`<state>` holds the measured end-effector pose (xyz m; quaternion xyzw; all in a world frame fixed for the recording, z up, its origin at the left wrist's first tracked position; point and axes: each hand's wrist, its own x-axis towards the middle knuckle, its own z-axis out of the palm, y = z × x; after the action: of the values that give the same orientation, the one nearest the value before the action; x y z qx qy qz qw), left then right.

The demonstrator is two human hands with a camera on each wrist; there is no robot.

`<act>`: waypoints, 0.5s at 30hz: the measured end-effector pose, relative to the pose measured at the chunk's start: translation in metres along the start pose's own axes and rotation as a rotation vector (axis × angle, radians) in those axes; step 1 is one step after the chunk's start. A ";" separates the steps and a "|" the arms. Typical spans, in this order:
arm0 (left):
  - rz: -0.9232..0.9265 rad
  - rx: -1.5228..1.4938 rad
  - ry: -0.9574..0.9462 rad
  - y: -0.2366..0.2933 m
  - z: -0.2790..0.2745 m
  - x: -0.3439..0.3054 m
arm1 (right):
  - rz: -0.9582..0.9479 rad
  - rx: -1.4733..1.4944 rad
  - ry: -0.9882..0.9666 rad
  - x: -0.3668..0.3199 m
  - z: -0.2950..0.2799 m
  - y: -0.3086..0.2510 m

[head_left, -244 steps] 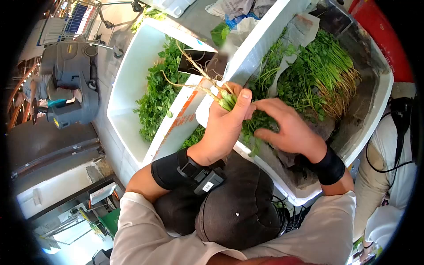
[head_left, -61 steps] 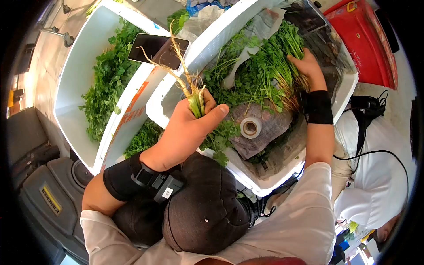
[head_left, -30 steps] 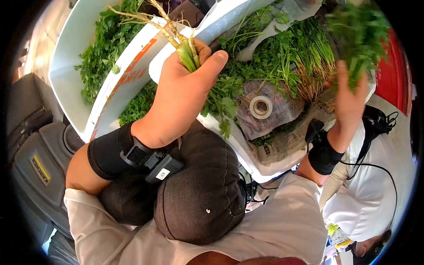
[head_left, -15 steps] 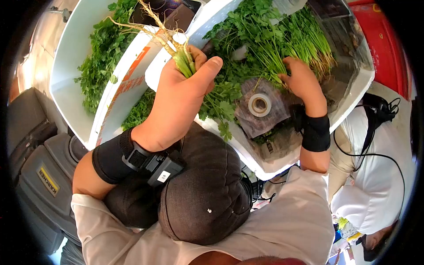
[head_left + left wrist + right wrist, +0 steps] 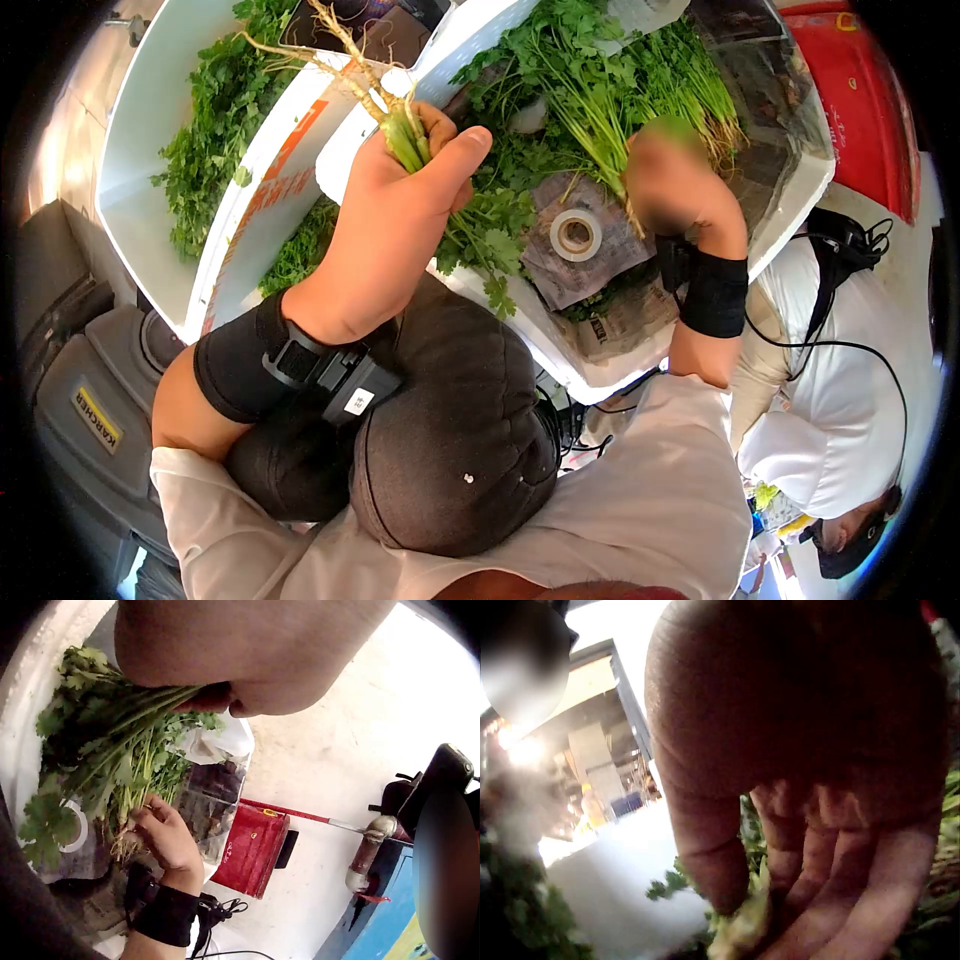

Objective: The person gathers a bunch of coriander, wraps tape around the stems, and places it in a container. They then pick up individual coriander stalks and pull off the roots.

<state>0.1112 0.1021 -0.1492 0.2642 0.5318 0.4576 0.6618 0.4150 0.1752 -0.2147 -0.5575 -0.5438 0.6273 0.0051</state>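
Note:
My left hand [image 5: 385, 220] grips a small bunch of coriander [image 5: 405, 140], its pale roots pointing up and its leaves hanging below the fist. In the head view my right hand [image 5: 690, 190], partly blurred, is at the root ends of the coriander pile [image 5: 560, 80] in the lined foam box [image 5: 820, 165]. The right wrist view shows its thumb and fingers curled around pale stem ends [image 5: 739, 926]. A roll of tape [image 5: 556, 236] lies on newspaper between the hands, inside the box.
A second white foam box [image 5: 130, 180] with leafy greens [image 5: 215, 130] stands at the left. A red case [image 5: 850, 110] sits beyond the right side. A grey Kärcher machine [image 5: 90, 400] is at lower left, and another person [image 5: 830, 420] is at the right.
A second ago my right hand held a leafy bunch raised at the right; it then came down to the pile and now grips stem ends there. My left hand keeps its bunch.

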 end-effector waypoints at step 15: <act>-0.237 0.220 -0.115 -0.011 0.013 0.008 | -0.235 0.681 -0.428 0.007 0.053 -0.028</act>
<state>0.1272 0.1064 -0.1585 0.2964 0.5676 0.2996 0.7073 0.3588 0.1550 -0.2114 -0.3154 -0.3540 0.8681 0.1473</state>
